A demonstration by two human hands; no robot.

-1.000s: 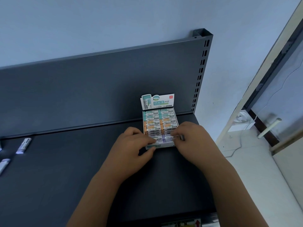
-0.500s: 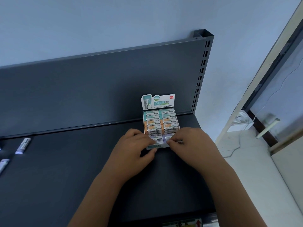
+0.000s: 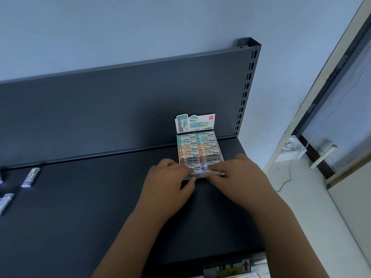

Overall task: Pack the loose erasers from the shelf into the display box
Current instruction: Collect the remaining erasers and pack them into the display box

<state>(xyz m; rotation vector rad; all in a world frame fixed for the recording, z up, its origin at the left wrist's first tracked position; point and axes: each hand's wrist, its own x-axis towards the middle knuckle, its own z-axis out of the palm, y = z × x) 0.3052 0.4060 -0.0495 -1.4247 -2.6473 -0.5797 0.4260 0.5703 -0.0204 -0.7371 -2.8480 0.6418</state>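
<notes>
Dark grey metal shelf [image 3: 84, 221], packing nearly done
Fingertips [image 3: 211, 167] of the right hand [image 3: 239, 177] curl onto a pale purple wrapped eraser [image 3: 202, 164] in the front row, thumb against the front wall, likely seating it; left hand [image 3: 168, 181] pinches the white cardboard display box [image 3: 200, 125] to steady it; loose white erasers [image 3: 31, 177] lie well apart, far left.

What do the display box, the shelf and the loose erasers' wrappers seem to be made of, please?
The display box looks like thin printed card with a slight sheen, as its header flap folds upright. The shelf is probably painted sheet metal, matte dark grey, and its upright has punched slots. The loose eraser wears a printed, paper-like sleeve. Its core cannot be told.
</notes>
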